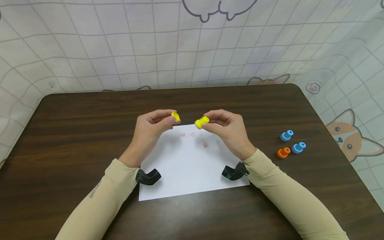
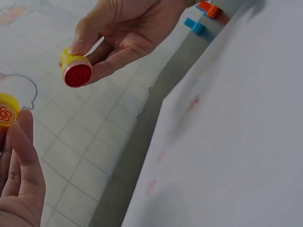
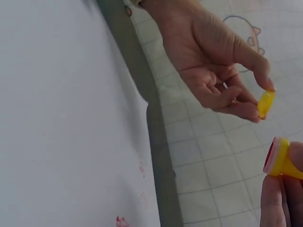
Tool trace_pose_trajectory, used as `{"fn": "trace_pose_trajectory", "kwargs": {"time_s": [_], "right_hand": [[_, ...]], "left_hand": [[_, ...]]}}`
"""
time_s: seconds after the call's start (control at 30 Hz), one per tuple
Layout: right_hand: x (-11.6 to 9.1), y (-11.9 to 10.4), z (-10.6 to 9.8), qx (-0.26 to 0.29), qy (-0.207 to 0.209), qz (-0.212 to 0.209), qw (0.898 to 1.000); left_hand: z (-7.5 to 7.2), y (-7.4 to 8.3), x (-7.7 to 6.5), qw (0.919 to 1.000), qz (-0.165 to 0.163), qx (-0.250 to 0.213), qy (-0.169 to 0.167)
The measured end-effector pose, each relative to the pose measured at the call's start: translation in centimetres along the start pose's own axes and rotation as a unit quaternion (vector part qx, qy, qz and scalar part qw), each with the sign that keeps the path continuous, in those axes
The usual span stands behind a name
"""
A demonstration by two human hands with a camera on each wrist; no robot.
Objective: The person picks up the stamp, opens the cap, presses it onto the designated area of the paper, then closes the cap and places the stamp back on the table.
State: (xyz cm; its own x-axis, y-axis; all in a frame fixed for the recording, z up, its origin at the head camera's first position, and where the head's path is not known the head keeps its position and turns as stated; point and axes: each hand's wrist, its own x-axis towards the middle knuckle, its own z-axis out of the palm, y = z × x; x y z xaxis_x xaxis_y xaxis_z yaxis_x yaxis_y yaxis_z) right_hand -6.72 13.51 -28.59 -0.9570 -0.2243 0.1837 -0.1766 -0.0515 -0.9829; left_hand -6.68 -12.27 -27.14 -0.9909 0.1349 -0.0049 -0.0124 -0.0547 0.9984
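Between thumb and fingers my left hand [image 1: 151,128] pinches a small yellow cap [image 1: 175,116], which carries a red flower picture [image 2: 5,114] in the left wrist view. My right hand [image 1: 229,128] grips a yellow stamp [image 1: 201,122] by its handle. The stamp's round red face [image 2: 78,75] shows in the left wrist view, pointing away from the fingers. Cap and stamp are apart, both held up over the far edge of a white sheet of paper [image 1: 192,173]. Several small red and faint green prints, one a red print [image 1: 205,145], mark the paper's upper part.
To the right on the dark wooden table [image 1: 75,150] stand a blue stamp [image 1: 286,135], a second blue stamp [image 1: 298,147] and an orange stamp [image 1: 283,152]. A white grid-patterned curtain [image 1: 135,50] with cartoon animals surrounds the table's back and sides.
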Motion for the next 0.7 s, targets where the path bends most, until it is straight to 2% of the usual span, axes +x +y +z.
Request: {"fn": "trace_pose_trajectory", "kwargs": {"time_s": [0.27, 0.5, 0.7], "right_hand": [[0.1, 0.5, 0.2, -0.043, -0.005, 0.021, 0.999], [0.2, 1.0, 0.2, -0.079, -0.009, 0.035, 0.996], [0.3, 1.6, 0.2, -0.097, -0.030, 0.045, 0.994]], "left_hand": [[-1.3, -1.0, -0.7, 0.9981, -0.057, -0.017, 0.016], [-2.1, -1.8, -1.1, 0.9966, -0.074, -0.031, 0.017], [-2.7, -2.4, -1.4, 0.9937, -0.094, -0.057, 0.020]]}}
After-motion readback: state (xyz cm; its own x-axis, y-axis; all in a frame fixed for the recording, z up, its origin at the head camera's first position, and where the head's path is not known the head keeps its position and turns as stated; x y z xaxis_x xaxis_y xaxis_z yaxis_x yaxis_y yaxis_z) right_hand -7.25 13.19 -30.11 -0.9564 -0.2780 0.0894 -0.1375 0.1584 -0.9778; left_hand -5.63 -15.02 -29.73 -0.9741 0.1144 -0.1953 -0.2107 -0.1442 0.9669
